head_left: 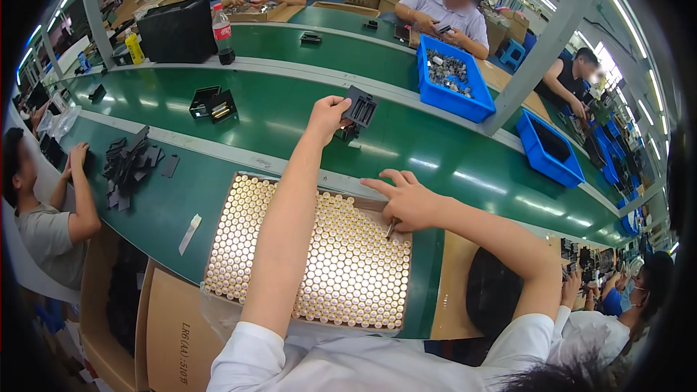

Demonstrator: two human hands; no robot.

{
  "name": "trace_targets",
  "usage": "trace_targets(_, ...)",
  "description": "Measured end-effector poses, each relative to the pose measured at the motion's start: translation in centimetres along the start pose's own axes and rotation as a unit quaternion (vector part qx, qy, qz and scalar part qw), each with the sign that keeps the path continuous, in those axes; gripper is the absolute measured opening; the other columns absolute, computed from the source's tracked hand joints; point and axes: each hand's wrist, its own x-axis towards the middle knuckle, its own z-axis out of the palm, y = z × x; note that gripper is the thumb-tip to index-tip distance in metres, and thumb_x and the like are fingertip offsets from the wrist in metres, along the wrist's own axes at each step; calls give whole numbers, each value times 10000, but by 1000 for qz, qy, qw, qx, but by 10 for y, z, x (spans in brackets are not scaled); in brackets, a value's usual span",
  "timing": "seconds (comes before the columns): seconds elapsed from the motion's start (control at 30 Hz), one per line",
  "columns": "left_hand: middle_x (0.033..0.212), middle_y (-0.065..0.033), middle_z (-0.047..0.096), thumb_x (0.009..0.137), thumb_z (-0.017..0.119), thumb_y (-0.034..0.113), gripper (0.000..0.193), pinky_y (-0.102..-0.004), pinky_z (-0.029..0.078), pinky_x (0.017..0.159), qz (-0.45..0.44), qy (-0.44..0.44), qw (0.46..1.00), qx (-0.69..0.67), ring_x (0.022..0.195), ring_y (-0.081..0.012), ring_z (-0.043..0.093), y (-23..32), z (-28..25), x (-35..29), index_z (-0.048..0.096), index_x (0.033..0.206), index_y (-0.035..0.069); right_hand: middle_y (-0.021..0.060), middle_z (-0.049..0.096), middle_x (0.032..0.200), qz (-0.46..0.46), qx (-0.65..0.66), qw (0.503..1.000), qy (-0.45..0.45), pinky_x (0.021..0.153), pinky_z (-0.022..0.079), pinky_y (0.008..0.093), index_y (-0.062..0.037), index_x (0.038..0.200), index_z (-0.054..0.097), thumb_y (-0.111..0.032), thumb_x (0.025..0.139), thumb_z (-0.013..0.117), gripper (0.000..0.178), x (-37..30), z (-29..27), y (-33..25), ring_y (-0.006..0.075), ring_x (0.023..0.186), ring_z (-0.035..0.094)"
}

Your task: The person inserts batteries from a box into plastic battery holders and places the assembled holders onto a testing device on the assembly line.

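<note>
Left hand [326, 117] clamped on black plastic case [361, 107], right hand [412, 205] fingers pinching single battery [391, 230], over packed batteries [352, 272].

Factory assy line w/ green belt [283, 94], blue bins [455, 104]

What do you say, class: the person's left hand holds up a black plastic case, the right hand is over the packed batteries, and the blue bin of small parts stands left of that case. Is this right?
Not quite: the head view shows the blue bin of small parts to the right of the black plastic case, not left.
</note>
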Motion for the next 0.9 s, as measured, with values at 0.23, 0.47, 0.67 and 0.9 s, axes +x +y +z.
trace_targets(0.23,1068,-182,653,971,633,49,270,-339,609,741,-15,-13,1000,-21,866,-240,675,3,-11,0,589,1218,-51,104,574,1469,-42,-5,999,26,1006,452,478,-117,809,790,-215,727,813,130,-4,-34,2,353,1266,521)
trace_targets(0.47,1262,-240,554,931,546,-83,504,-407,604,849,-52,-68,995,-42,1042,-319,641,14,6,-7,445,1416,13,76,727,711,107,179,973,100,623,504,316,-30,853,775,-104,817,731,93,-3,-80,44,226,581,609)
trace_targets(0.67,1326,-262,511,880,507,-136,631,-439,589,896,-93,-177,980,-23,1130,-354,604,5,1,-13,400,1474,46,111,746,781,229,237,905,270,621,500,335,-9,918,788,-99,807,728,156,55,-51,82,228,606,600)
trace_targets(0.9,1228,-218,584,879,597,-61,544,-387,579,849,-74,-212,973,-57,1024,-299,634,-5,-7,1,490,1402,41,127,732,740,329,302,791,417,615,536,335,-1,1057,770,-76,762,741,305,107,-20,96,251,618,661)
